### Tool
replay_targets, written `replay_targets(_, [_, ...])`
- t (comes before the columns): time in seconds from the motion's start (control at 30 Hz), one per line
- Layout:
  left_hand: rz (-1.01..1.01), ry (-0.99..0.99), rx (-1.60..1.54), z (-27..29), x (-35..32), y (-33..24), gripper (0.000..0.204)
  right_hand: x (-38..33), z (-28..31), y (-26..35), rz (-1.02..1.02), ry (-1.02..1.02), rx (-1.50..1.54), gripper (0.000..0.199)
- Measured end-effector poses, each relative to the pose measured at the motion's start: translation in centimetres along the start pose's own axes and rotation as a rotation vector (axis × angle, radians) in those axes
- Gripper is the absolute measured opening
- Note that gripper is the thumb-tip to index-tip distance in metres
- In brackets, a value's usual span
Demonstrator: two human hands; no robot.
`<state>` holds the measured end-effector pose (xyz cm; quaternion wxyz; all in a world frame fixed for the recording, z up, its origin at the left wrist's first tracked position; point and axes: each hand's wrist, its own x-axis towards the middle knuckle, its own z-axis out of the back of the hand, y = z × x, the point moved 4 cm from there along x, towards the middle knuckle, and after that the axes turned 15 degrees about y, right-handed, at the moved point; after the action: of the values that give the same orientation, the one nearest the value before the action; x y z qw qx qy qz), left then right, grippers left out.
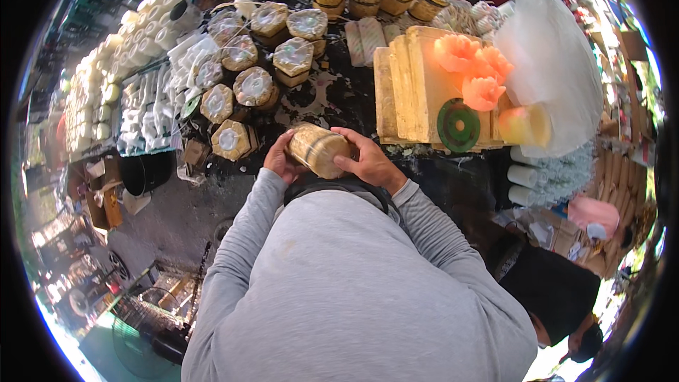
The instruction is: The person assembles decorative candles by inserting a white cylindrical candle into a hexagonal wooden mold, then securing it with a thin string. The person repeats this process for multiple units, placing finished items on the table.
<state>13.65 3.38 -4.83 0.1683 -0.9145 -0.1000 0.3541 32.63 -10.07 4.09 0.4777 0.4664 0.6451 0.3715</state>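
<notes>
Your forearms reach up from below, elbows bent out, and your two hands meet in front of your belly at the near edge of the table. Your left hand curls around the left side of a tan block, while your right hand grips its right end, thumb across the near face and fingers over the top. Between them the block is held tilted, a dark band around it. Left of your grip stand wrapped blocks; to its right, a green disc leans against yellowish slabs.
</notes>
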Motion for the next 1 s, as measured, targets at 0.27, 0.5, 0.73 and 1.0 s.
replay_targets(0.27, [-0.001,-0.188,0.131,1.6,0.0,-0.5,0.050,7.0,-0.4,-0.2,-0.226,-0.204,-0.456,0.043])
replay_targets(0.5, [-0.156,-0.200,0.681,-0.1,-3.0,-3.1,0.044,10.9,0.7,-1.6,-0.283,-0.234,-0.560,0.043])
replay_targets(0.73, [-0.113,-0.131,0.392,1.7,-0.6,-4.2,0.044,12.2,1.8,-2.3,-0.459,-0.342,-0.224,0.042])
replay_targets(1.0, [-0.169,-0.271,0.685,2.7,1.1,-3.3,0.045,11.8,1.0,-1.6,-0.470,-0.479,-0.346,0.028])
